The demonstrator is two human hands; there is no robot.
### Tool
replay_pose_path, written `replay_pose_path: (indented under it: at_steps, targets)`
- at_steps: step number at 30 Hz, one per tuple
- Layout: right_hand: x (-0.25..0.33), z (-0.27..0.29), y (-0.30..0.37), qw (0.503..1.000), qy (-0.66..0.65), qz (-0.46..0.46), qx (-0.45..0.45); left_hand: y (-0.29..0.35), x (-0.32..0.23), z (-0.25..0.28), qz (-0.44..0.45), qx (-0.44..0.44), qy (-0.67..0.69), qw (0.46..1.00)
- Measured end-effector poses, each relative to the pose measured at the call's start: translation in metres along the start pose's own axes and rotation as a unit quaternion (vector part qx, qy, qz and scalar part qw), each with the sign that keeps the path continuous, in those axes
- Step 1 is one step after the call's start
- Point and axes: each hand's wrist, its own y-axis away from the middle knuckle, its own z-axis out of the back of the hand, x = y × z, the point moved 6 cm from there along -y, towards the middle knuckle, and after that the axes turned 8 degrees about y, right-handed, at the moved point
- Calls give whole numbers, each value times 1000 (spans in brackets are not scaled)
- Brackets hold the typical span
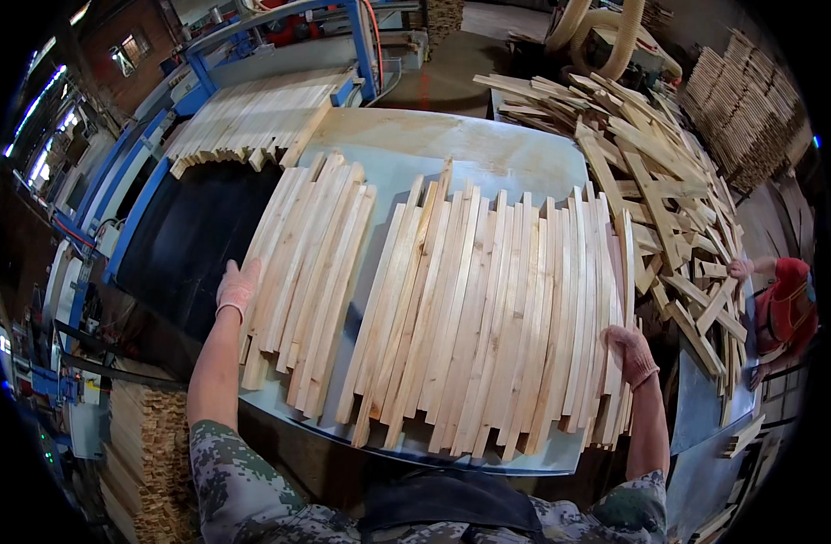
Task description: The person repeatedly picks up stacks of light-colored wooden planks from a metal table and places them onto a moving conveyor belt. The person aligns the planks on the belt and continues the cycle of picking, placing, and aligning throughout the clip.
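Our left grip (238, 286) lies against the outer side of a smaller row of wooden strips (311, 281), its fingers extended and slightly apart, closed around nothing. Our right grip (629, 352) is bent at the far edge of a wider row of strips (479, 317); we cannot tell whether its fingers are clamped on the outermost pieces or only rest against them. Both hands look gloved.

Between the two grips, the strips lie side by side on the pale table (451, 136), lengths pointing away from us, with a gap parting the rows nearer the left grip. We judge that the hands stand at opposite ends because loose strips spread sideways easily, and pressure from each end would keep them flat and packed. Their ends are uneven, likely because nothing squares them along the near or far side.

Just left of the left grip lies a dark, smooth surface (193, 245); ahead of it, another row of strips (257, 113) sits by the blue machine frame (363, 45), lying parallel, perhaps so that they stay in order there. Beyond the right grip is a tangled heap of wood pieces (651, 172), apparently piled without alignment. Farther right, a co-worker's hand (740, 268) reaches to that heap, well apart from our right grip.
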Motion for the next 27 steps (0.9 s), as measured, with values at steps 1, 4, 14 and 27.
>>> replay_pose_path:
  at_steps: [1, 4, 14, 27]
  targets:
    - [4, -13, 0, 1000, -6, 4, 9, -18, 23, -11, -8, 61, 20, 998]
    - [6, -31, 20, 999, -8, 16, -33, 2, -20, -6, -27, 86, 91, 992]
    - [-2, -58, 13, 987, 146, -21, -60, 17, -35, 14, -68, 104, 116, 985]
    - [28, -53, 11, 840, 452, -24, -299, 1, -22, -4, -95, 69, 126, 985]
